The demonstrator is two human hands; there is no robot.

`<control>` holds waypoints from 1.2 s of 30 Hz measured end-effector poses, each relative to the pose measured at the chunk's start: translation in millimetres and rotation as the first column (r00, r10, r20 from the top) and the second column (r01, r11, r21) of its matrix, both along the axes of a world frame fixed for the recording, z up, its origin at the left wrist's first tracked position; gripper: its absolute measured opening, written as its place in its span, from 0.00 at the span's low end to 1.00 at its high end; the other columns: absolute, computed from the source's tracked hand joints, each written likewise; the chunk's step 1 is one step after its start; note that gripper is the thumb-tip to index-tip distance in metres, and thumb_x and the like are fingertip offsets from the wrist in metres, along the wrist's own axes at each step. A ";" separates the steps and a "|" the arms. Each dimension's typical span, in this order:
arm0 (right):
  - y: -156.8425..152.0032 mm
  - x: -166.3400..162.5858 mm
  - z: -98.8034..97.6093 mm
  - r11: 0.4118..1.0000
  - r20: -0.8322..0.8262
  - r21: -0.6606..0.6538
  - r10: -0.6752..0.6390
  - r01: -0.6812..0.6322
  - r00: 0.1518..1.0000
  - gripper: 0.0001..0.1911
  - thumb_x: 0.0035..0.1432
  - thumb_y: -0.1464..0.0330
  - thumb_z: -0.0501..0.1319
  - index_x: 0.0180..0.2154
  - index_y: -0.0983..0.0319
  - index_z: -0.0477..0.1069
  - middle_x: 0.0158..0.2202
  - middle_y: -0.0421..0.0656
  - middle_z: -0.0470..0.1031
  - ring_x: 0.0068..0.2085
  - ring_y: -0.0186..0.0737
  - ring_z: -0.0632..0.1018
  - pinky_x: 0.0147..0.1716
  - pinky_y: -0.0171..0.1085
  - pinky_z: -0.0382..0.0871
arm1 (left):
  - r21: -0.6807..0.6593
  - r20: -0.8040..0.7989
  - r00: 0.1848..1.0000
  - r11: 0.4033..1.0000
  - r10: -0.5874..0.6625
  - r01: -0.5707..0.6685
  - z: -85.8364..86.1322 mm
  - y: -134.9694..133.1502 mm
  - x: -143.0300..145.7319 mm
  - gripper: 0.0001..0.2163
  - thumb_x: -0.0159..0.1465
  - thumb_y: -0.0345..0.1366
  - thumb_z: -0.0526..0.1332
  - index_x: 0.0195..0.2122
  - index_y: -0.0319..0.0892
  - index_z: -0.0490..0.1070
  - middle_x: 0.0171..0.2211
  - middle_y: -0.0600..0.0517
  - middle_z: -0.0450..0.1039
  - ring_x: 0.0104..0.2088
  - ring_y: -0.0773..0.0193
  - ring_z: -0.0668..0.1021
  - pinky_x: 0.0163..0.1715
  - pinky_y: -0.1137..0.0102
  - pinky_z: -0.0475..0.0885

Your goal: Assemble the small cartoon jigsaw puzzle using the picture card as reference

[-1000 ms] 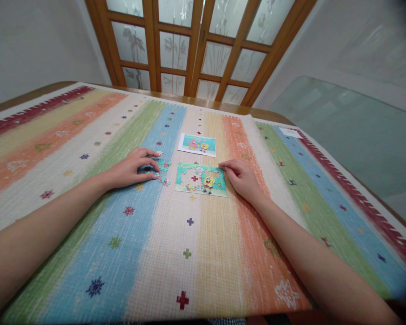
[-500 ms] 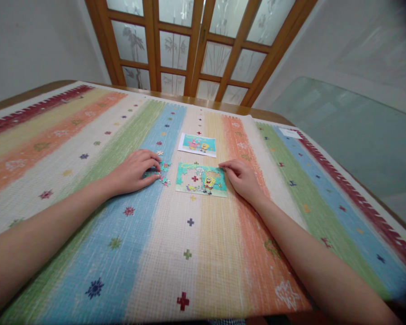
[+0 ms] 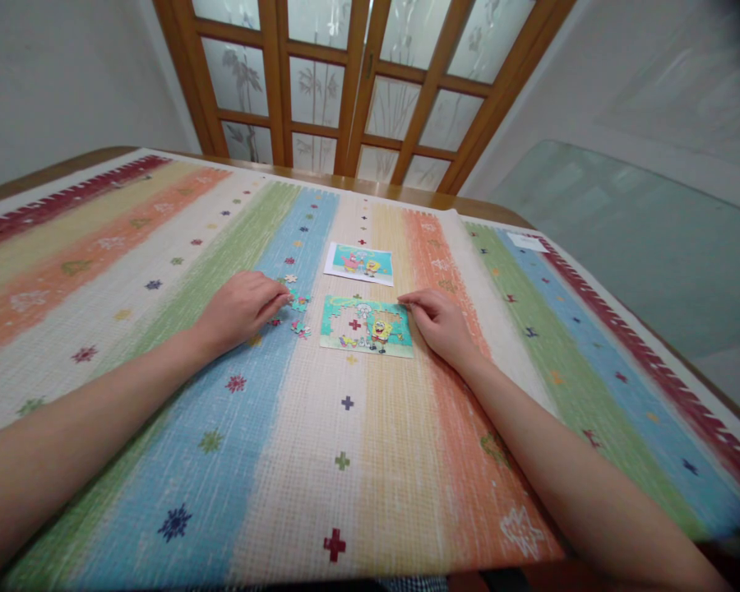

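Left hand covers some loose pieces near the tablecloth's middle; can't tell if it pinches one. Piece prints too small to read. Forearms cropped by frame edges.

Multicoloured striped table cover: woven cloth, coarse visible weave, matt. Partly assembled cartoon jigsaw puzzle and loose teal puzzle pieces: printed card, slight sheen. Small rectangular cartoon picture: printed paper, smooth. Brown door frame: varnished wood, semi-gloss. Its panes: frosted, patterned glass. Brown table edge: polished wood.
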State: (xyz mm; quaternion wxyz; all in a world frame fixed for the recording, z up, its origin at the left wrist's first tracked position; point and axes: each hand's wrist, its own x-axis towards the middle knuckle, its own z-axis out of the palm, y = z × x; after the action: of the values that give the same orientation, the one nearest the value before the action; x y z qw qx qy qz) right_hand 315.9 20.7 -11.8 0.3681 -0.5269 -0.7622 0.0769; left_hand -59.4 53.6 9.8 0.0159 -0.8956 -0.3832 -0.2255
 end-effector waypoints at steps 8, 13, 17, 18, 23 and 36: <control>1.6 1.1 -1.4 1.000 0.017 0.026 -0.002 0.001 1.000 0.13 0.60 0.72 0.55 0.38 0.59 0.79 0.38 0.46 0.82 0.41 0.46 0.79 0.45 0.46 0.71 | 0.022 0.131 0.991 0.999 0.040 -0.043 0.4 -6.8 -0.3 0.18 0.73 0.47 0.50 0.43 0.43 0.76 0.39 0.49 0.82 0.38 0.60 0.81 0.42 0.67 0.72; 2.1 0.8 -2.0 1.000 0.017 0.025 -0.002 0.001 1.000 0.13 0.60 0.72 0.55 0.38 0.59 0.79 0.38 0.46 0.82 0.41 0.46 0.79 0.45 0.46 0.71 | -0.027 0.140 0.988 0.997 0.070 -0.067 2.8 -10.5 4.8 0.16 0.73 0.45 0.50 0.43 0.42 0.74 0.35 0.50 0.81 0.35 0.61 0.81 0.41 0.67 0.72; 1.5 0.7 -1.9 1.000 0.013 0.031 -0.001 0.001 1.000 0.13 0.60 0.72 0.56 0.38 0.60 0.79 0.38 0.46 0.82 0.41 0.45 0.79 0.44 0.46 0.71 | -0.129 0.186 0.977 0.989 0.100 -0.077 7.9 -17.5 13.1 0.15 0.73 0.44 0.50 0.43 0.41 0.73 0.35 0.50 0.80 0.36 0.61 0.80 0.40 0.68 0.72; 1.5 0.8 -2.0 0.999 0.011 0.032 0.000 0.000 1.000 0.13 0.60 0.72 0.55 0.39 0.60 0.79 0.38 0.47 0.82 0.41 0.45 0.79 0.44 0.46 0.71 | -0.165 0.208 0.972 0.983 0.109 -0.075 9.4 -19.4 15.6 0.15 0.73 0.44 0.51 0.43 0.41 0.73 0.34 0.51 0.80 0.35 0.61 0.80 0.40 0.68 0.72; 2.1 0.7 -2.1 0.999 0.005 0.032 -0.001 0.001 1.000 0.12 0.60 0.71 0.56 0.38 0.59 0.79 0.38 0.46 0.82 0.41 0.45 0.79 0.44 0.46 0.71 | -0.318 0.327 0.936 0.948 0.128 -0.019 12.6 -25.6 25.6 0.10 0.71 0.40 0.55 0.44 0.41 0.73 0.34 0.52 0.79 0.34 0.64 0.80 0.39 0.69 0.72; 1.4 -0.2 4.4 0.996 -0.003 0.087 0.007 -0.007 1.000 0.12 0.62 0.72 0.56 0.39 0.58 0.78 0.38 0.46 0.81 0.42 0.46 0.79 0.44 0.47 0.71 | -0.051 0.272 0.960 0.995 -0.066 0.083 5.3 -30.8 26.9 0.09 0.71 0.40 0.59 0.40 0.41 0.74 0.36 0.51 0.81 0.36 0.63 0.82 0.40 0.67 0.75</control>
State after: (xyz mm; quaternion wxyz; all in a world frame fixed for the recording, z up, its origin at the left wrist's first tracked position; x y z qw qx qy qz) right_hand 315.6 22.2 -7.4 0.3915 -0.5078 -0.7660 0.0458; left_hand -32.5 22.7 15.1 -0.0727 -0.8703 -0.3547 -0.3340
